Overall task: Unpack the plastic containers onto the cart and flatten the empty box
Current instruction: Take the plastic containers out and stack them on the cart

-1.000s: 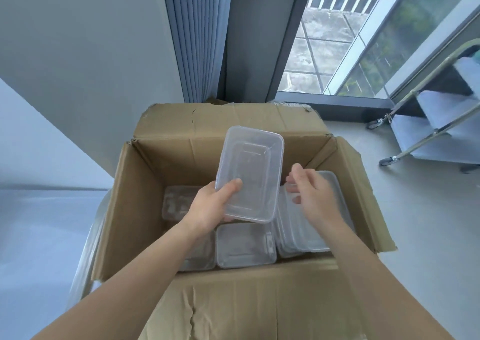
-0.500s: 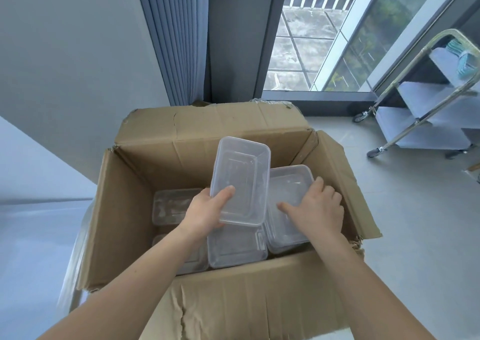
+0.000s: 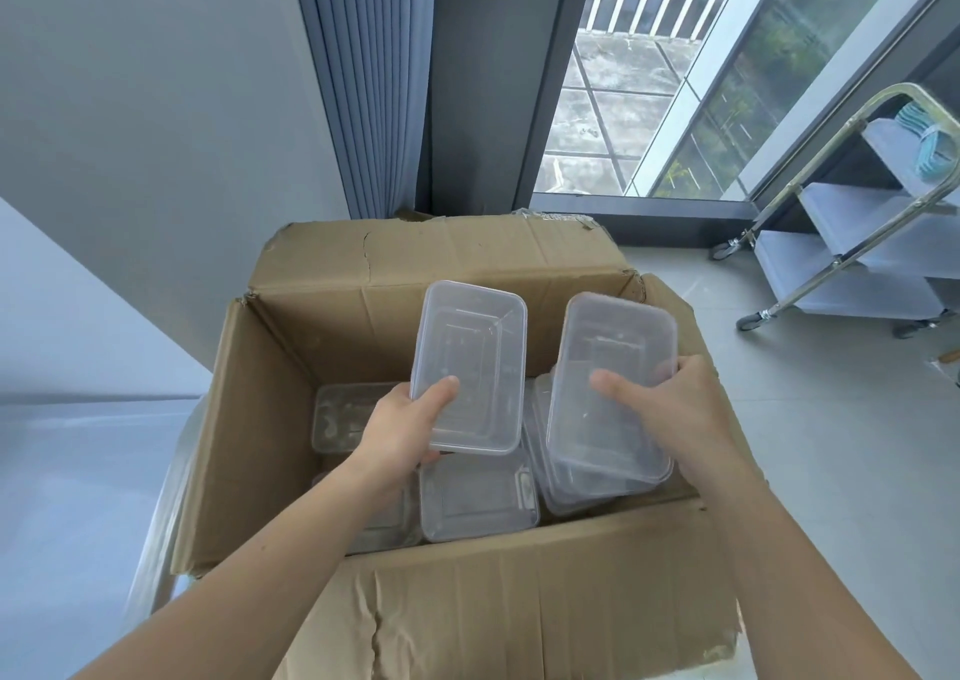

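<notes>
The near wall of the cardboard box (image 3: 519, 601) sits just under my forearms. Over its open top, my left hand (image 3: 402, 432) grips a clear container (image 3: 470, 367) by its near end, thumb on top. My right hand (image 3: 680, 409) holds a second container (image 3: 610, 393), fingers curled round its right edge. More containers (image 3: 478, 503) lie in the box beneath. Far right, the cart (image 3: 831, 284) stands on the floor.

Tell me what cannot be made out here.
Head view only:
- Fingers of the left hand: hidden behind the left container.
- Count of stacked containers in the box: covered by the right hand, the right container, the near wall.
- The cart: cut off by the right edge.
</notes>
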A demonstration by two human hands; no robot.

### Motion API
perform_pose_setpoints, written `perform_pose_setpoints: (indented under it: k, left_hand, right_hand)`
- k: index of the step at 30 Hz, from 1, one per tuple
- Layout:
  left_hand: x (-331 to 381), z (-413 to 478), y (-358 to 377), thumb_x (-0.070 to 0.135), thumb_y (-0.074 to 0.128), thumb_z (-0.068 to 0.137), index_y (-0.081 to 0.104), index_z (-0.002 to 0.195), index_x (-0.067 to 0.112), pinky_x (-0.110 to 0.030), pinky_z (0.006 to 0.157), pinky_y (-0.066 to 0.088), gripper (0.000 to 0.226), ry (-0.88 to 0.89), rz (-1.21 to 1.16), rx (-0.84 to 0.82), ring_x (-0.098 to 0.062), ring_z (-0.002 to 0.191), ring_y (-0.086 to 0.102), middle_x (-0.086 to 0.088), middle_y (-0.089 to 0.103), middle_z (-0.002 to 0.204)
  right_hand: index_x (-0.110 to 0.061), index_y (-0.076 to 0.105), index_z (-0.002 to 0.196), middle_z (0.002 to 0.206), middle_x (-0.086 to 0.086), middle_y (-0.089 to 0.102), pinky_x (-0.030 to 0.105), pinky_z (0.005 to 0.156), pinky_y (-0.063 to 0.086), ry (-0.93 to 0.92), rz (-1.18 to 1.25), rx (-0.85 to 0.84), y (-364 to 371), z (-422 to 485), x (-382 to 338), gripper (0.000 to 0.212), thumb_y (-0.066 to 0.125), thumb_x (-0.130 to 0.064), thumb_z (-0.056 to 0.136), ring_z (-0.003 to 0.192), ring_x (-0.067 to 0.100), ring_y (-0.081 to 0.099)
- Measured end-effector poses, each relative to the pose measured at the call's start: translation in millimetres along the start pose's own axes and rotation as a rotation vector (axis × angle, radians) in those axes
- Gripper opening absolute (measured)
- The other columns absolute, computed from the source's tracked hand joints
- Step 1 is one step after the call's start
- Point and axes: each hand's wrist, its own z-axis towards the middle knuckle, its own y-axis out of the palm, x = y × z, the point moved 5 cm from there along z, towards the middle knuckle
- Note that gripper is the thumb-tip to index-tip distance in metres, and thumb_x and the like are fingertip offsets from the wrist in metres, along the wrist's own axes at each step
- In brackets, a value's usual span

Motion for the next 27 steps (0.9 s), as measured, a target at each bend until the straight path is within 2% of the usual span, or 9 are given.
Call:
perform_pose_setpoints:
  k: [2, 5, 8, 10, 12, 15, 20, 23, 27]
  left_hand:
    - [4, -4, -6, 0.047, 0.065, 0.088, 0.063, 0.113, 0.018, -0.032, 0.064, 0.05, 0.039, 0.016, -0.004, 0.002, -0.019, 0.081, 0.066, -0.002, 0.071, 0.1]
    - [13, -15, -13, 0.056, 0.063, 0.075, 0.065, 0.111, 0.02, -0.03, 0.061, 0.049, 0.051, 0.07, -0.001, -0.025, -0.017, 0.074, 0.064, -0.002, 0.071, 0.098]
    - [21, -24, -31, 0.058, 0.06, 0.071, 0.066, 0.108, 0.022, -0.035, 0.066, 0.055, 0.052, 0.139, 0.008, -0.011, -0.021, 0.083, 0.07, -0.003, 0.072, 0.099]
    - [21, -28, -48, 0.058, 0.059, 0.072, 0.066, 0.109, 0.024, -0.036, 0.067, 0.056, 0.051, 0.163, 0.01, 0.004, -0.021, 0.087, 0.071, -0.002, 0.073, 0.101]
    - [17, -33, -64, 0.058, 0.06, 0.072, 0.066, 0.11, 0.023, -0.032, 0.063, 0.051, 0.052, 0.164, -0.001, 0.016, -0.019, 0.085, 0.07, -0.002, 0.073, 0.101]
    - [9, -43, -86, 0.06, 0.061, 0.071, 0.066, 0.111, 0.024, -0.033, 0.065, 0.05, 0.054, 0.151, -0.05, 0.045, -0.019, 0.086, 0.069, 0.0, 0.072, 0.1]
    - [2, -72, -115, 0.037, 0.059, 0.097, 0.066, 0.099, 0.032, -0.032, 0.066, 0.052, 0.009, 0.207, -0.126, 0.131, -0.016, 0.076, 0.068, 0.003, 0.072, 0.087]
    - [-6, -91, -135, 0.039, 0.055, 0.098, 0.063, 0.115, 0.032, -0.028, 0.063, 0.052, 0.02, 0.236, -0.194, 0.243, -0.011, 0.077, 0.069, 0.01, 0.073, 0.09]
    - [-25, -121, -151, 0.055, 0.059, 0.083, 0.065, 0.112, 0.023, -0.042, 0.093, 0.052, 0.044, 0.18, -0.313, 0.426, -0.022, 0.104, 0.068, -0.001, 0.071, 0.111]
  right_hand:
    - [-0.004, 0.054, 0.107, 0.101, 0.011, 0.068, 0.047, 0.074, 0.058, -0.004, 0.277, -0.069, 4, -5, -10, 0.099, 0.09, -0.068, 0.04, 0.092, 0.029, 0.069]
    - [0.012, 0.05, 0.112, 0.106, 0.021, 0.069, 0.063, 0.093, 0.052, -0.01, 0.494, -0.185, 25, -20, -28, 0.122, 0.092, -0.069, 0.031, 0.102, 0.037, 0.07]
    - [0.016, 0.048, 0.107, 0.098, 0.017, 0.063, 0.058, 0.087, 0.057, -0.061, 0.567, -0.292, 47, -35, -43, 0.12, 0.093, -0.067, 0.034, 0.093, 0.037, 0.07]
    - [0.013, 0.047, 0.119, 0.115, 0.022, 0.067, 0.051, 0.08, 0.059, -0.081, 0.633, -0.359, 60, -46, -52, 0.112, 0.095, -0.058, 0.047, 0.099, 0.035, 0.071]
    - [0.002, 0.042, 0.133, 0.13, 0.02, 0.062, 0.057, 0.085, 0.057, -0.046, 0.716, -0.436, 74, -55, -58, 0.096, 0.093, -0.041, 0.064, 0.105, 0.039, 0.07]
    - [-0.019, 0.042, 0.138, 0.13, 0.014, 0.062, 0.066, 0.092, 0.051, -0.026, 0.772, -0.56, 92, -67, -65, 0.064, 0.078, -0.02, 0.085, 0.104, 0.046, 0.069]
    - [-0.036, 0.051, 0.132, 0.125, 0.018, 0.066, 0.043, 0.078, 0.059, -0.145, 0.667, -0.674, 113, -88, -87, 0.054, 0.069, -0.018, 0.084, 0.097, 0.03, 0.072]
    - [-0.038, 0.054, 0.126, 0.125, 0.019, 0.066, 0.041, 0.077, 0.059, -0.196, 0.638, -0.729, 126, -101, -99, 0.04, 0.059, -0.014, 0.094, 0.095, 0.029, 0.069]
    - [-0.029, 0.048, 0.142, 0.124, 0.017, 0.066, 0.034, 0.069, 0.057, -0.29, 0.607, -0.798, 140, -120, -108, 0.053, 0.062, -0.016, 0.092, 0.095, 0.03, 0.067]
